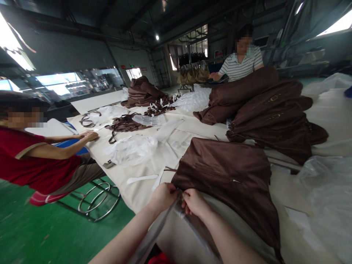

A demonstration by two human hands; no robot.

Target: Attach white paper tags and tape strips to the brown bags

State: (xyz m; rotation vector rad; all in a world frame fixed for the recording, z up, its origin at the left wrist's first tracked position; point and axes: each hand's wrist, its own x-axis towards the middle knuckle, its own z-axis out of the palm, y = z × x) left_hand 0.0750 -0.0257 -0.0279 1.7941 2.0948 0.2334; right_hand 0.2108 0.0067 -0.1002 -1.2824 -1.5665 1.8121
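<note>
A brown bag (225, 172) lies on the pale table cover in front of me. At its lower left corner my left hand (165, 196) is closed, thumb and fingers pinched together at the bag's edge. Right beside it my right hand (194, 201) is closed too, fingers curled near the same spot. A clear plastic strip (189, 222) hangs down toward me from between the hands. What exactly each hand pinches is too small to make out. A white serrated strip (142, 178) lies to the left of the hands.
Brown bags (272, 113) are piled at the right. Clear plastic (327, 198) lies at the right edge, more plastic (134, 148) and brown straps (128, 123) across the middle. A person in red (41, 157) sits at the left; another in stripes (242, 64) is behind the pile.
</note>
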